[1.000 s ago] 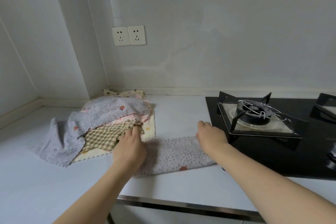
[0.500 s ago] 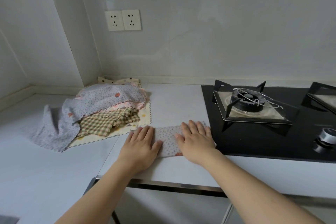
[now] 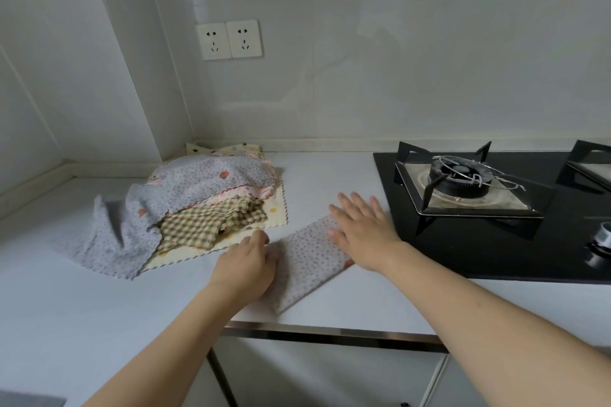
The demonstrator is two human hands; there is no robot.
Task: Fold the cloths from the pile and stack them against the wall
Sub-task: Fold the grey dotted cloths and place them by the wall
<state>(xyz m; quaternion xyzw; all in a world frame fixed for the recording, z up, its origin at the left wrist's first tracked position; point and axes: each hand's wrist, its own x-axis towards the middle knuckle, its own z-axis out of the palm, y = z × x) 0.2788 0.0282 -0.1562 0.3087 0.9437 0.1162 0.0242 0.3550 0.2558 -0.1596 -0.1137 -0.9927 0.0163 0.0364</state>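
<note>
Matt cloth (image 3: 307, 254), glossy hob (image 3: 496, 248)

Countertop (image 3: 82, 314): white, smooth, spans the lower half; metal strip along its front edge at 6 o'clock.
Hob (image 3: 496, 251): black glass, set into the countertop at 3 o'clock.
Burner (image 3: 458, 177): round, on a square steel plate under a black pan support, with a thin wire ring lying on top.
Second pan support (image 3: 591, 158): cut off by the frame edge at 3 o'clock.
Knob (image 3: 603, 236): silver, near the hob's front, partly cut off.
Sockets (image 3: 228, 40): two white ones side by side on the wall at 11 o'clock.
Wall (image 3: 396, 43): pale, faintly stained.
Cabinet fronts (image 3: 330, 377): white, below the countertop at 6 o'clock.
</note>
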